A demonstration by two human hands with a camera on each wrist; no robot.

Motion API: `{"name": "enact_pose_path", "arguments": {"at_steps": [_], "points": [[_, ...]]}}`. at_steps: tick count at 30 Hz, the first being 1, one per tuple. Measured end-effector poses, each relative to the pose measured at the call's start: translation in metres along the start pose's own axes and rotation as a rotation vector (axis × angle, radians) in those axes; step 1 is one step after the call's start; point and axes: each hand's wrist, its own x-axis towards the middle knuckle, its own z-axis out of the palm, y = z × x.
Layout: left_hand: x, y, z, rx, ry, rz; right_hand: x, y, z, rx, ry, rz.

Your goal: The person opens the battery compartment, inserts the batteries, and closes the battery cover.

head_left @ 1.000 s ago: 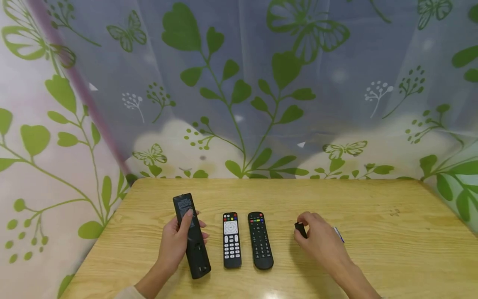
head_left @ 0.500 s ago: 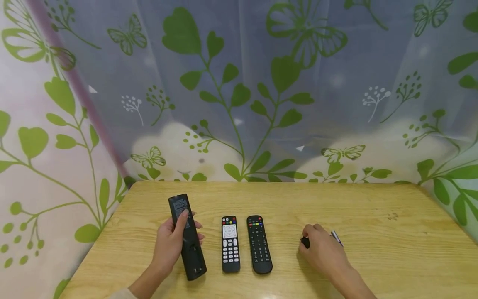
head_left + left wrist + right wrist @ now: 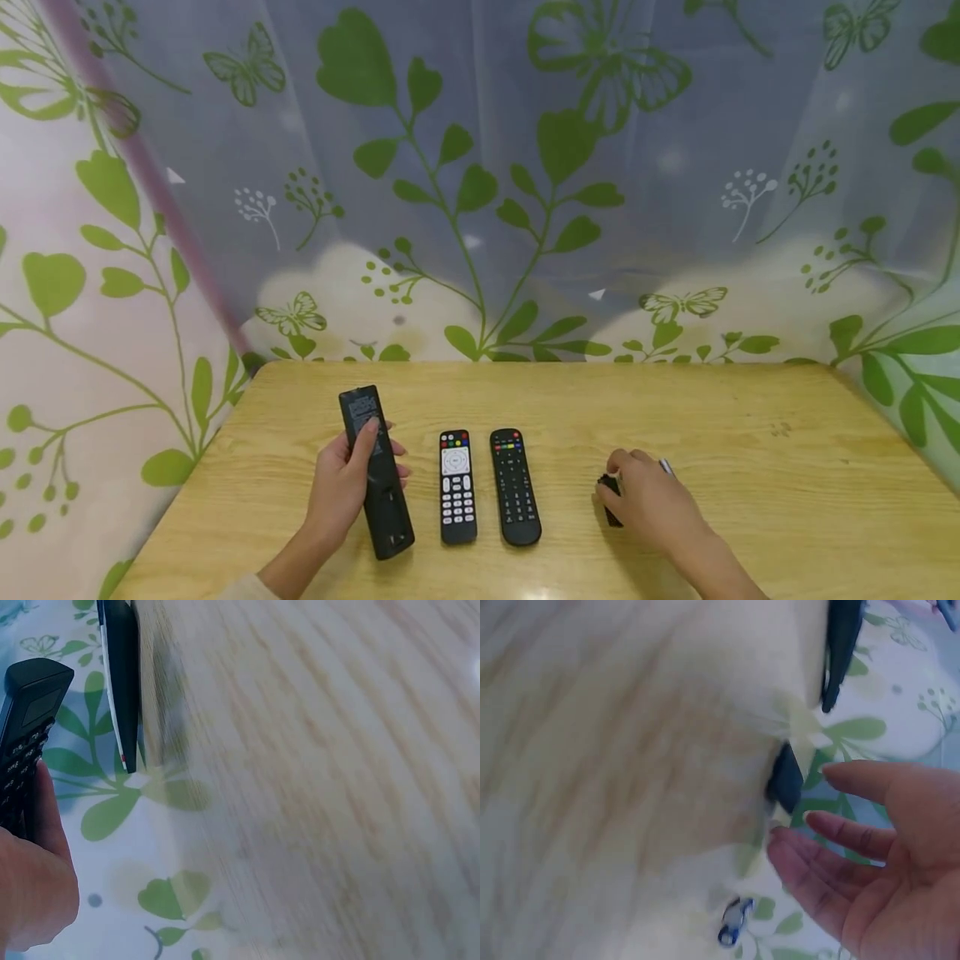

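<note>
My left hand point(image 3: 339, 492) grips a black remote control point(image 3: 385, 483), back side up in the head view, thumb across its label. Near its lower end the battery compartment is uncovered. The left wrist view shows that remote's keypad side point(image 3: 24, 761). On the right, my right hand point(image 3: 654, 502) hovers beside a small black battery cover point(image 3: 612, 510). In the right wrist view the cover point(image 3: 785, 780) lies on the table, apart from the loosely bent fingers. A blue and silver battery point(image 3: 735, 921) lies close by, partly hidden behind the hand in the head view.
Between the hands, a remote with white buttons point(image 3: 457, 492) and a black remote with rounded ends point(image 3: 516, 492) lie side by side on the wooden table point(image 3: 570, 408). A leaf-patterned curtain point(image 3: 480, 208) hangs behind the table's far edge.
My right hand has lowered the battery cover to the table and let it go. My left hand, still gripping its remote, has shifted slightly left.
</note>
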Motion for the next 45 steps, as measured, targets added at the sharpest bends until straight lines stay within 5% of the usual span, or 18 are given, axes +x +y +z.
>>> {"name": "enact_pose_path", "arguments": {"at_steps": [10,18,24,45], "points": [[0.001,0.0,-0.002,0.0,0.004,-0.011,0.003,0.049,-0.041,0.096,0.01,0.013],[0.0,0.002,-0.002,-0.005,-0.002,-0.007,0.009,0.081,-0.045,0.154,-0.067,0.01],[-0.002,0.002,-0.003,-0.023,0.002,-0.006,0.013,0.086,-0.036,0.161,-0.071,-0.011],[-0.002,0.001,-0.004,-0.016,0.003,0.001,0.012,0.078,-0.031,0.056,-0.054,0.105]]}}
